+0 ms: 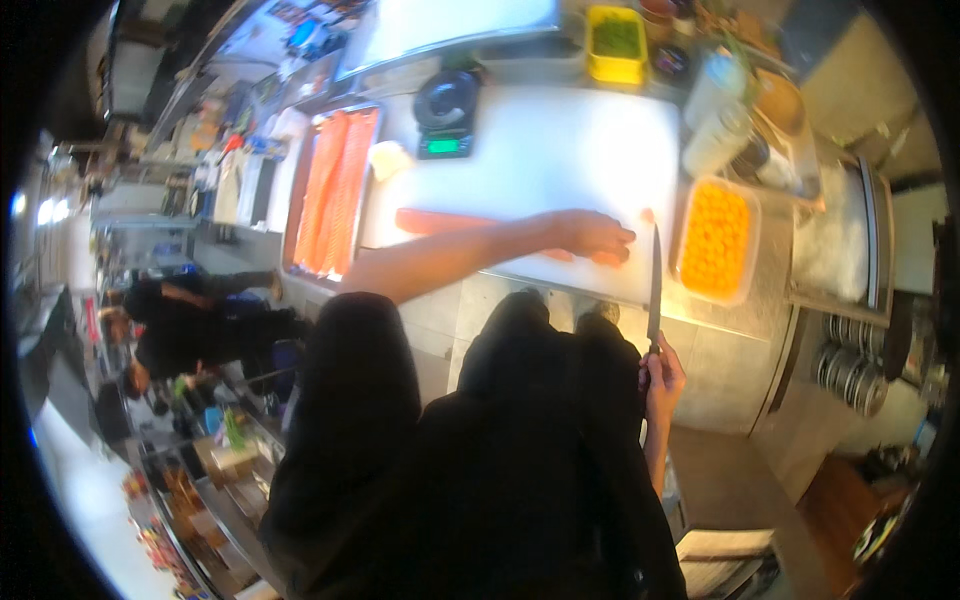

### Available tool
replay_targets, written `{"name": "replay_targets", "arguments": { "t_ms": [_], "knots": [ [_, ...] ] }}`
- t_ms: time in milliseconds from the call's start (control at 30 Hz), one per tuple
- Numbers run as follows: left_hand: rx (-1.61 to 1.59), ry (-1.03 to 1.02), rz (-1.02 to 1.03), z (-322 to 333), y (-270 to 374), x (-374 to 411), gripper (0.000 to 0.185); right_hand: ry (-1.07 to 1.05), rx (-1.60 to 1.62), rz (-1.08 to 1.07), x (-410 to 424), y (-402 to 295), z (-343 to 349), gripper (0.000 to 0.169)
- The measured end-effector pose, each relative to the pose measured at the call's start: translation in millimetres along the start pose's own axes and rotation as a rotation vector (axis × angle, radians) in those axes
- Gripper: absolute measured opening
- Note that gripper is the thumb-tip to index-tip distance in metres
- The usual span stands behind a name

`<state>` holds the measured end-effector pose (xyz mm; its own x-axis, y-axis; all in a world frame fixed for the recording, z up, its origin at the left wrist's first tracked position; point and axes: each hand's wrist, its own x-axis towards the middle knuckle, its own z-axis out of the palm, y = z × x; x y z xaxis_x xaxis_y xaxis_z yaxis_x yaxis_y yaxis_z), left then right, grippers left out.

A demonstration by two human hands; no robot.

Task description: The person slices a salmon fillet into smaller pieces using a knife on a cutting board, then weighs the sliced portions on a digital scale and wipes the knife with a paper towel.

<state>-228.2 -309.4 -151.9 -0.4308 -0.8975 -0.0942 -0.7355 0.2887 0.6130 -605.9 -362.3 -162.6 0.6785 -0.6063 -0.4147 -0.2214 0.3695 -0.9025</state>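
A long strip of salmon fillet (pixel 439 220) lies on the white cutting board (pixel 517 150), partly covered by my left forearm. My left hand (pixel 592 232) is over the board's near right part, fingers curled down at pieces of salmon (pixel 611 259); blur hides whether it grips them. In my right hand (pixel 663 379) is the handle of a long slim knife (pixel 655 289). The blade points away from me along the board's right edge. Close to its tip rests a small bit of salmon (pixel 647 215).
Left of the board is a metal tray (pixel 365 180) of salmon fillets (pixel 330 187). A digital scale (pixel 444 112) and yellow container of greens (pixel 616 45) stand behind. A plastic tub of orange pieces (pixel 716 240) and bottles (pixel 716 139) are right. Two people (pixel 187 322) are at far left.
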Motion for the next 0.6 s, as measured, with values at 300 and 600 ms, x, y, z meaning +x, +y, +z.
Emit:
{"name": "replay_targets", "arguments": {
  "t_ms": [300,600],
  "knots": [
    [-0.302,0.774,-0.417,-37.4,-7.5,-133.6,0.043,-0.060,-0.015,-0.118,52.0,-10.9,51.5,0.043],
    [0.232,0.622,-1.004,-169.9,-127.4,-310.1,0.065,-0.055,-0.092,-0.189,86.2,-39.4,180.7,0.041]
  ]
}}
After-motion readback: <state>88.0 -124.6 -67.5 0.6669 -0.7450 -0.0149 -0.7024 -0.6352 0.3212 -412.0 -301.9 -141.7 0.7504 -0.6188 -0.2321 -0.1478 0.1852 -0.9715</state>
